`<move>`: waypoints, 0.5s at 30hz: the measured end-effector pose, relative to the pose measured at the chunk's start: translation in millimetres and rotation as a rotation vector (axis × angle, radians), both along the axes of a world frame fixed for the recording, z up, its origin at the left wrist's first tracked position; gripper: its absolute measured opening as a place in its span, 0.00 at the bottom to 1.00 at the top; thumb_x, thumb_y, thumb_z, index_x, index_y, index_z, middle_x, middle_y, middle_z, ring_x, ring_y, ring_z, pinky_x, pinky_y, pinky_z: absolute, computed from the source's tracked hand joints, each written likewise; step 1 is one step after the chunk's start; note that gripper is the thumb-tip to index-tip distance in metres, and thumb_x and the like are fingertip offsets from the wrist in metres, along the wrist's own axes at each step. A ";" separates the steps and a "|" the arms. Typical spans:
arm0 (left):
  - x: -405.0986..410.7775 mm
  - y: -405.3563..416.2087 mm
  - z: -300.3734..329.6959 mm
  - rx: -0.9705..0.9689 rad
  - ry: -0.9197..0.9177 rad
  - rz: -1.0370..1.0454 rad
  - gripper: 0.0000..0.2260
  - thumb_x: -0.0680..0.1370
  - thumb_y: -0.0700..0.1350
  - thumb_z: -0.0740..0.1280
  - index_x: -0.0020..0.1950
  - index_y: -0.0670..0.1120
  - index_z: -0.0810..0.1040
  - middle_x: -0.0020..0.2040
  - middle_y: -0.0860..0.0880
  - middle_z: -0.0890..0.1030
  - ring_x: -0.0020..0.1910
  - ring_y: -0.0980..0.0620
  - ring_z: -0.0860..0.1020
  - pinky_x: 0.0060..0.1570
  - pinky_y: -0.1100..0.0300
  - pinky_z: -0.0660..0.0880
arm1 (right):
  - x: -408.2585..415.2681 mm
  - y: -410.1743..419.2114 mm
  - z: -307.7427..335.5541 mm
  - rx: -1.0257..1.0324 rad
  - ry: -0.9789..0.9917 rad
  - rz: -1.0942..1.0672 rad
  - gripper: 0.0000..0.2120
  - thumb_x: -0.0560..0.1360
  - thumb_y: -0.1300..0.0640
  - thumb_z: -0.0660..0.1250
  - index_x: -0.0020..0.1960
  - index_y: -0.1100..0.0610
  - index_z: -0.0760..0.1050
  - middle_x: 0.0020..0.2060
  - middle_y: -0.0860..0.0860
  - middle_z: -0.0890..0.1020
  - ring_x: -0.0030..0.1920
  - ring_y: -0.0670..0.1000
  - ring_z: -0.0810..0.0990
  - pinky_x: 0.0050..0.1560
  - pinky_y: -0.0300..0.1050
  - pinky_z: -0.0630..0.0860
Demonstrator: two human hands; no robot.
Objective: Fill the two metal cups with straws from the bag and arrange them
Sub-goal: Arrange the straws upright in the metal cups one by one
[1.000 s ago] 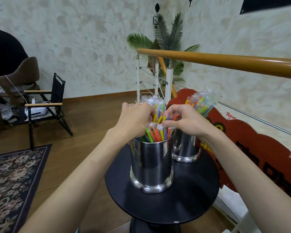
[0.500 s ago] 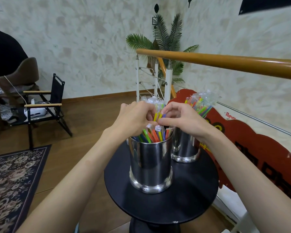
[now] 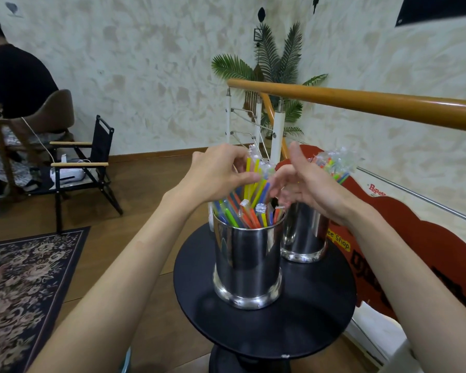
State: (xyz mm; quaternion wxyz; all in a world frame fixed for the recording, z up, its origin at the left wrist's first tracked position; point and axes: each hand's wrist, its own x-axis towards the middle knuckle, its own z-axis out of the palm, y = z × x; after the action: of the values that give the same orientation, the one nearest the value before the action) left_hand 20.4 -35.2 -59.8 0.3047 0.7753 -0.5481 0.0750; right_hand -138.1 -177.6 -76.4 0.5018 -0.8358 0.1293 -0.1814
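Left hand (image 3: 218, 173) pinches wrapped straws (image 3: 253, 184) above the near cup (image 3: 246, 262); right hand (image 3: 304, 189) hovers loosely open. Light, slippery, bendable: best gripped mid-length.

Two metal cups stand on one round black table (image 3: 267, 343): the near cup (image 3: 246, 262) and the far cup (image 3: 303, 238), just beside each other. Each holds one bunch of wrapped coloured straws, the near bunch (image 3: 249, 208) and the far bunch (image 3: 334, 165); the straws are too many and too overlapped to count singly. Two hands are over the near cup: the left hand (image 3: 215, 176) and the right hand (image 3: 304, 189). Far left: two chairs, one brown (image 3: 51, 111) and one black folding (image 3: 92, 160). One patterned rug (image 3: 19, 286), one wooden handrail (image 3: 361, 100), one palm plant (image 3: 275, 65), one red sign (image 3: 414, 251).
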 end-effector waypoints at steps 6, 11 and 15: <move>-2.8 -3.4 14.4 -0.160 0.053 -0.114 0.11 0.80 0.51 0.70 0.41 0.50 0.74 0.37 0.52 0.76 0.36 0.52 0.73 0.46 0.45 0.74 | -0.1 9.6 1.6 -0.110 -0.049 0.022 0.15 0.82 0.51 0.65 0.47 0.61 0.82 0.47 0.65 0.84 0.41 0.53 0.83 0.40 0.38 0.80; -7.3 -12.2 24.4 -0.271 0.096 -0.176 0.08 0.82 0.47 0.66 0.46 0.46 0.73 0.41 0.50 0.77 0.42 0.45 0.78 0.47 0.44 0.76 | 4.4 10.8 3.2 -0.140 -0.112 0.013 0.04 0.79 0.64 0.68 0.51 0.60 0.82 0.47 0.58 0.84 0.42 0.55 0.84 0.43 0.45 0.82; -10.2 -20.4 30.6 -0.356 0.128 -0.198 0.07 0.82 0.47 0.65 0.48 0.45 0.74 0.41 0.50 0.78 0.37 0.50 0.77 0.47 0.41 0.78 | 5.2 13.0 6.3 -0.222 -0.188 0.015 0.04 0.79 0.63 0.69 0.49 0.57 0.83 0.51 0.48 0.86 0.47 0.47 0.84 0.50 0.43 0.80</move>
State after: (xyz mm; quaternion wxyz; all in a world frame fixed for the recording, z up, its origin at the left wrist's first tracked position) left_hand 10.1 -55.6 -29.3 0.4770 0.6548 -0.5791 0.0913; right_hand -132.8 -164.6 -70.1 0.4175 -0.8664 0.0549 -0.2684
